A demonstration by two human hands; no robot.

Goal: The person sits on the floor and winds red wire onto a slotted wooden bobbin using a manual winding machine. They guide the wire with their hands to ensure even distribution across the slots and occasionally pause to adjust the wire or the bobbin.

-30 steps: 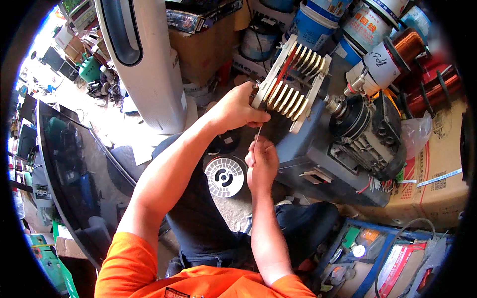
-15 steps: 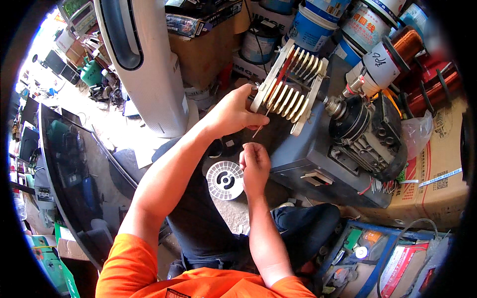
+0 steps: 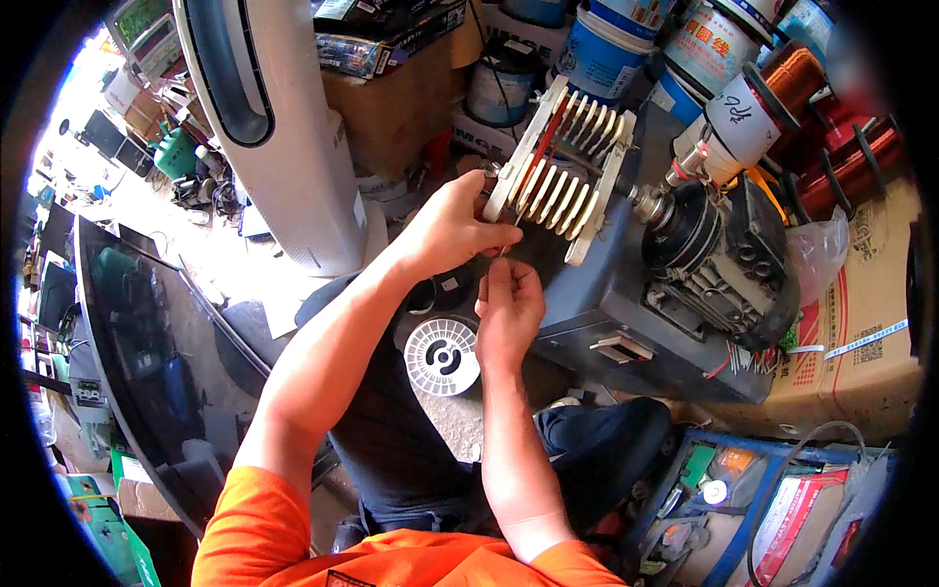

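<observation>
While the left hand (image 3: 452,227) grips the slatted winding former (image 3: 558,171), right-hand fingers (image 3: 506,279) pinch a thin wire (image 3: 505,247) beneath it; its slats look bare, so winding seems barely begun.

My left hand (image 3: 450,230) grips the near end of the cream slatted winding former (image 3: 558,171), thumb across its edge. My right hand (image 3: 507,311) sits just below, fingertips pinching a thin wire (image 3: 509,238) that runs up to the former. The former is mounted on the shaft of a grey winding machine (image 3: 626,293). A white plastic fan wheel (image 3: 442,356) lies on the floor beneath my right wrist. Copper wire spools (image 3: 797,73) stand behind the machine.
</observation>
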